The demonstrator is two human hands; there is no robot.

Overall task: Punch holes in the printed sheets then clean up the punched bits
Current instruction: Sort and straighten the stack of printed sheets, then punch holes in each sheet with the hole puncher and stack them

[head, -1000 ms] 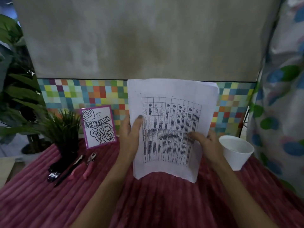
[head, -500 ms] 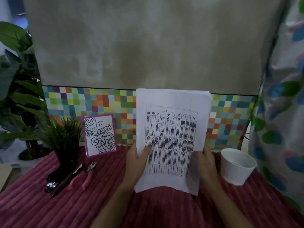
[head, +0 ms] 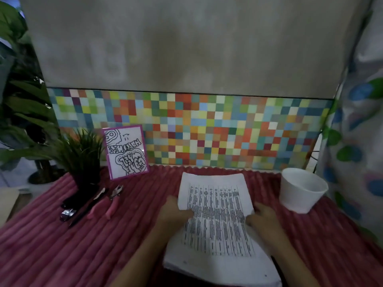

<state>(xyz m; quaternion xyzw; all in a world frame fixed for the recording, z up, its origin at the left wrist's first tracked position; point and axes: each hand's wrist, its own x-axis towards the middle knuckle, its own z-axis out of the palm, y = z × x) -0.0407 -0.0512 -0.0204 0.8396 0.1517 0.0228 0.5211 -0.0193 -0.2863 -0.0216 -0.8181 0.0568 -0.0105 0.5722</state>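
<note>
Table under a red ribbed plush cloth (head: 51,245). On it, left to right: small potted plant (head: 83,154); framed drawing (head: 126,152), propped upright; black stapler (head: 69,210); pink-handled pliers (head: 109,204); printed sheets (head: 217,224), centre front; white cup (head: 301,190), upright.

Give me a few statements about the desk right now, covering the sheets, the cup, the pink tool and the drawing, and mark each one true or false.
1. The left hand and the right hand both hold the printed sheets. True.
2. The white cup stands left of the printed sheets. False: it stands to their right.
3. The pink-handled punch lies on the red cloth, touched by neither hand. True.
4. The framed drawing lies flat on the red cloth. False: it stands upright in front of the tiled wall.
</note>
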